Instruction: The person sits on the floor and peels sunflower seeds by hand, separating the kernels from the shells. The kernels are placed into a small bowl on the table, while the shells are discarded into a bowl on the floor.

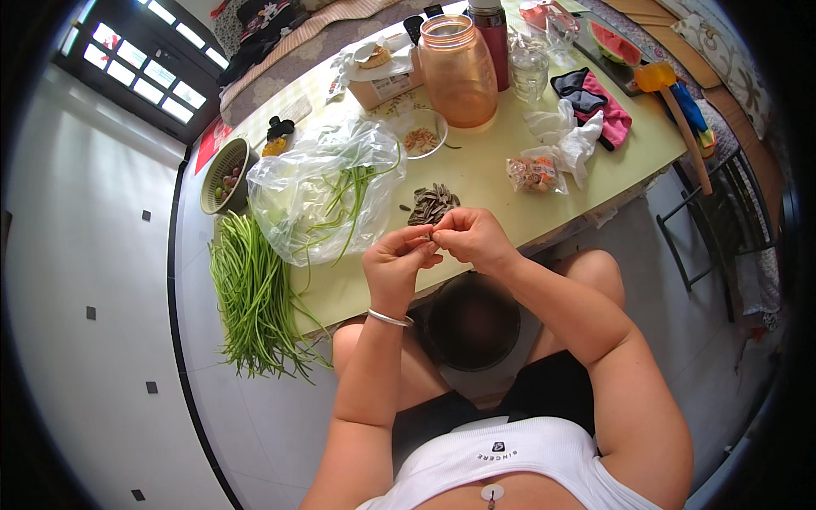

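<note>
Yellow table (476,183): small striped seed (427,239) pinched between both hands.

Left hand (396,255) and right hand (469,235) pinch a small seed together above the seed pile (432,205).

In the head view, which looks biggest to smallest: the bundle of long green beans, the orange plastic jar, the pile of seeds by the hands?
1. Bundle of long green beans, largest by far.
2. Orange plastic jar.
3. Pile of seeds, smallest.
The fisheye bends things, but these gaps look clear.
</note>
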{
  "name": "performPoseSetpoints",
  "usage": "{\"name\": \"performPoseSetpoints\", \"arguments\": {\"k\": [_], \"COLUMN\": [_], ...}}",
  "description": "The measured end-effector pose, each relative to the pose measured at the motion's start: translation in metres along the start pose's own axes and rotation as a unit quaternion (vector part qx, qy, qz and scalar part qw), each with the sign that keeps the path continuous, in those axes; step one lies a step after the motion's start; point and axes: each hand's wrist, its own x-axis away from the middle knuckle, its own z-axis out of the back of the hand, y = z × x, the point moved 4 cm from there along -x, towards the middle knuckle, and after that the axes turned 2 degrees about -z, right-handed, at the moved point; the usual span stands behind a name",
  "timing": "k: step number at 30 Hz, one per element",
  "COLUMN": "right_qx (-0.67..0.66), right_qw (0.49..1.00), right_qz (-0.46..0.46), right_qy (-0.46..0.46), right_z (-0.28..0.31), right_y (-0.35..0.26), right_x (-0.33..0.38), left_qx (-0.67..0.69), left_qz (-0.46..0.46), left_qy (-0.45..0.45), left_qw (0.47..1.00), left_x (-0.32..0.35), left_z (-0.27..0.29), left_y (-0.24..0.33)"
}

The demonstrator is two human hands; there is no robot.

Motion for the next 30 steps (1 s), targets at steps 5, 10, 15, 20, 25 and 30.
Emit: {"name": "performPoseSetpoints", "arguments": {"k": [5, 10, 15, 20, 25, 30], "right_qx": [-0.027, -0.001, 0.006, 0.037, -0.029, -0.118], "right_qw": [1.0, 1.0, 1.0, 0.999, 0.999, 0.979], "right_qz": [-0.01, 0.009, 0.01, 0.021, -0.03, -0.138], "right_qy": [-0.007, -0.003, -0.009, -0.016, -0.033, -0.089], "right_z": [0.0, -0.002, -0.002, -0.003, -0.001, -0.005], "right_y": [0.0, -0.001, 0.0, -0.001, 0.006, 0.003], "right_x": [0.0, 0.001, 0.001, 0.001, -0.001, 0.003], "left_qx": [0.056, 0.089, -0.017, -0.075, -0.216, -0.359], "left_qz": [0.088, 0.107, 0.027, -0.032, -0.135, -0.292], "left_qy": [0.005, -0.005, -0.013, 0.001, 0.008, -0.013], "left_qw": [0.995, 0.99, 0.999, 0.997, 0.967, 0.886], "left_x": [-0.004, -0.006, -0.005, -0.003, 0.004, 0.022], "left_z": [0.006, 0.009, 0.003, 0.001, -0.003, -0.011], "left_y": [-0.006, -0.011, -0.004, -0.001, 0.01, 0.034]}}
